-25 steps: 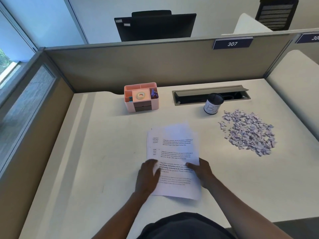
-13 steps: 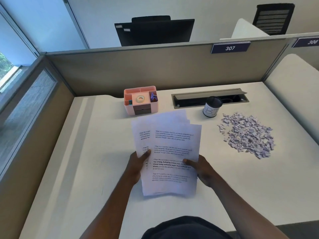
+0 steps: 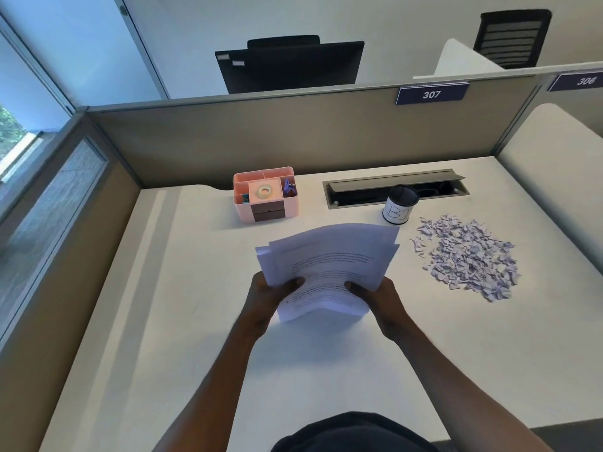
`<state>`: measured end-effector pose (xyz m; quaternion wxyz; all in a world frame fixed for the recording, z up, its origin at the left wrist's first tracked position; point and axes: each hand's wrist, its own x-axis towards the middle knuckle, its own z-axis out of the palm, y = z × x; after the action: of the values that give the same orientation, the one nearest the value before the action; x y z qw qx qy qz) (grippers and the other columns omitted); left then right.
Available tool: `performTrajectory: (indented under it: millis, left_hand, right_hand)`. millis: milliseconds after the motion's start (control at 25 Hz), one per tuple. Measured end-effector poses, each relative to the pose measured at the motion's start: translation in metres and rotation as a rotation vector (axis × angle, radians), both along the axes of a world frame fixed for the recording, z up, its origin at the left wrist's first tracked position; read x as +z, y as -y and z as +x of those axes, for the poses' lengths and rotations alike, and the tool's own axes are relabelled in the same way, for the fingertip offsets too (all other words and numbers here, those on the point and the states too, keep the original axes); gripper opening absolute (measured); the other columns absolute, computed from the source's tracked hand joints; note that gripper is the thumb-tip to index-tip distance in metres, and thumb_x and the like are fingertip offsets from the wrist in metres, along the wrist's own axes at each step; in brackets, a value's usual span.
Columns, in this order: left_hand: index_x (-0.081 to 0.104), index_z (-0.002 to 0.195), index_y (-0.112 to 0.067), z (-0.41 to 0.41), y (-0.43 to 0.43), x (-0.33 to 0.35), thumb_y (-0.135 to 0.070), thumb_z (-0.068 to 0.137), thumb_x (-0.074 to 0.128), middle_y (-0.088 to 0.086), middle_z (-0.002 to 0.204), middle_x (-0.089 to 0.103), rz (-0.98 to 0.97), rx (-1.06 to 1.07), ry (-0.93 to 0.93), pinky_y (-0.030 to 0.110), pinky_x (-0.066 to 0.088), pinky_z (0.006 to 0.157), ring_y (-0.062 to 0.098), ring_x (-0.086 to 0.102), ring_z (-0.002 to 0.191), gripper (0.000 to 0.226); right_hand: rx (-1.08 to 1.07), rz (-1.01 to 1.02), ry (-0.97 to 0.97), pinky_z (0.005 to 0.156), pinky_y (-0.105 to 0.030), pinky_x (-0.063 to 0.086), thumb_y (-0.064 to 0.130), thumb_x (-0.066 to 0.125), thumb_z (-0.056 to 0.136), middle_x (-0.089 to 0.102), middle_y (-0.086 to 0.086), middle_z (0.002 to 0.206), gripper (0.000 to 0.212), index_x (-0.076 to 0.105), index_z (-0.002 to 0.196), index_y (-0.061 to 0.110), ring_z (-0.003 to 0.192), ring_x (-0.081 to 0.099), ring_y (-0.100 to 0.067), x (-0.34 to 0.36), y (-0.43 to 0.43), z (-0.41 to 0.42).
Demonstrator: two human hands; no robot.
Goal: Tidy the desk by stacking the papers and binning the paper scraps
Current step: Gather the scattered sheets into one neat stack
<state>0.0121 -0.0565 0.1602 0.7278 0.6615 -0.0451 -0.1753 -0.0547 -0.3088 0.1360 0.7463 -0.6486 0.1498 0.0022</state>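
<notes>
the person stands over the counter (image 3: 182,321) with both hands raised a little above it, holding the papers (image 3: 329,265) between them. the left hand (image 3: 272,296) grips the near-left edge of the sheets and the right hand (image 3: 380,296) grips the near-right edge, fingers of both closed on the paper with the thumbs on top. the sheets are lifted clear of the surface, bowed in the middle and fanned unevenly, with the far corners out of line, so they are gathered but not yet squared. this looks like the stacking step in hand, about midway through it. the next move, as i judge it, calls for tapping the bundle on the counter to line up the edges, then laying it flat somewhere out of the way. the paper scraps (image 3: 466,257) lie in a loose heap on the counter to the right, well apart from the hands and untouched, so the binning is not begun. a small dark cup (image 3: 398,205) stands just beside the heap's far-left edge; it may serve as the bin, though i cannot tell for sure. a pink organiser (image 3: 266,195) sits at the back.
</notes>
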Motion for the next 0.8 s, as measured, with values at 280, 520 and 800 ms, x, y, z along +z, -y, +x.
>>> performTrajectory:
  millis: [280, 520, 800]
  left_hand:
    - [0.079, 0.113, -0.028, -0.002, 0.003, -0.005, -0.022, 0.08, 0.088, 0.007, 0.115, 0.08, 0.09, -0.016, 0.032, 0.055, 0.061, 0.097, 0.031, 0.074, 0.11, 0.034]
    - [0.075, 0.12, -0.025, 0.005, -0.003, -0.003, -0.02, 0.081, 0.087, 0.008, 0.119, 0.078, 0.071, -0.032, 0.047, 0.049, 0.062, 0.093, 0.032, 0.072, 0.114, 0.042]
    - [0.077, 0.115, -0.026, 0.012, -0.007, -0.003, -0.028, 0.076, 0.092, 0.006, 0.114, 0.08, 0.16, -0.064, 0.076, 0.052, 0.061, 0.094, 0.031, 0.074, 0.11, 0.042]
  right_hand:
    - [0.079, -0.063, 0.004, 0.098, -0.053, 0.056, 0.017, 0.082, 0.085, 0.075, -0.006, 0.116, 0.034, 0.071, 0.117, 0.018, 0.11, 0.069, -0.028, 0.008, -0.006, 0.0]
    - [0.062, -0.11, -0.006, 0.094, -0.046, 0.059, 0.02, 0.082, 0.085, 0.076, -0.003, 0.112, 0.033, 0.071, 0.116, 0.018, 0.105, 0.071, -0.022, 0.018, -0.013, 0.002]
    - [0.051, -0.1, -0.015, 0.09, -0.042, 0.06, 0.017, 0.083, 0.083, 0.076, -0.006, 0.111, 0.035, 0.072, 0.116, 0.014, 0.105, 0.071, -0.027, 0.029, -0.006, 0.01]
